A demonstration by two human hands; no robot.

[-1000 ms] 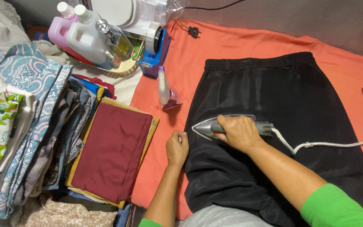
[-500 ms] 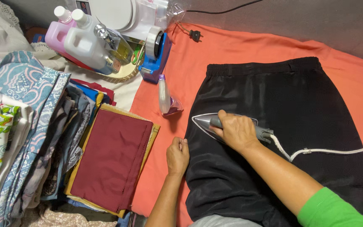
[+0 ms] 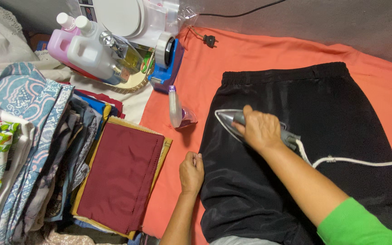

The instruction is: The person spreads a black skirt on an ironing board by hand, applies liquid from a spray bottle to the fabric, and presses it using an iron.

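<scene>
A black skirt (image 3: 323, 104) lies flat on an orange cloth (image 3: 250, 54). My right hand (image 3: 260, 130) grips the handle of a grey clothes iron (image 3: 227, 119), whose tip points left on the skirt's upper left part. A white cord (image 3: 359, 160) trails from the iron to the right. My left hand (image 3: 191, 172) rests with curled fingers at the skirt's left edge, pinching or pressing the fabric there; the exact hold is hard to tell.
A small spray bottle (image 3: 177, 109) lies left of the skirt. A folded maroon cloth (image 3: 123, 172) tops a pile beside stacked patterned fabrics (image 3: 19, 136). Pink and white bottles (image 3: 82, 45) sit on a tray at the back, near a blue tape dispenser (image 3: 166, 63) and a loose plug (image 3: 209, 41).
The iron and my right hand slid up and slightly left along the skirt. My left hand stayed at the skirt's left edge.
</scene>
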